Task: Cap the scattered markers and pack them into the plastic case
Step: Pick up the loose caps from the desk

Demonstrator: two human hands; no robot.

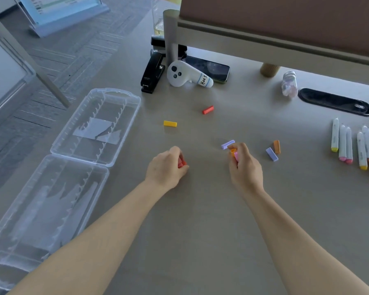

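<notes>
My left hand [167, 166] is curled around red caps [181, 162] at the middle of the table. My right hand [244, 165] grips an orange cap [233, 151] and a pink cap [236, 155]. Loose caps lie around: lilac [228, 144] right by my right fingertips, another lilac [272, 154], orange [276, 146], yellow [170, 123] and red [208, 109]. Several white markers [347, 145] lie in a row at the right edge. The clear plastic case [77, 158] lies open at the left, nothing in it.
At the back stand a black stapler [152, 73], a white controller [185, 75], a phone [213, 69] and a small bottle [289, 85]. A black cable slot [334, 102] is set in the table. A raised shelf [264, 39] overhangs the back.
</notes>
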